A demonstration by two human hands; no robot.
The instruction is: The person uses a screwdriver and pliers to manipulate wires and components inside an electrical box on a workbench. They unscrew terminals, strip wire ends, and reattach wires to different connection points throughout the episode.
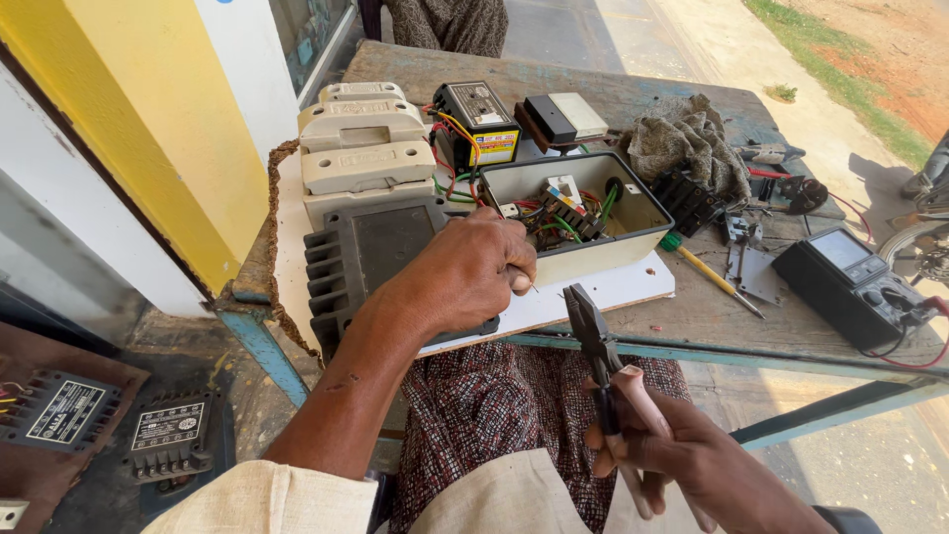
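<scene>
My left hand [473,272] rests on a white board [613,287] at the front of an open cream box [603,247] filled with coloured wires and parts. Its fingers pinch a thin wire end by the box's front wall. Lower down, over my lap, my right hand [662,445] grips the handles of dark pliers [593,341]. The pliers' jaws point up toward the board's front edge and are apart from the box.
Cream switch housings [364,138], a dark finned casing [371,252], a black relay with a yellow label [479,124], a rag [687,143], a screwdriver [707,272] and a black meter [850,282] lie on the worn wooden table [712,316]. Dark finned units [168,435] sit on the floor at left.
</scene>
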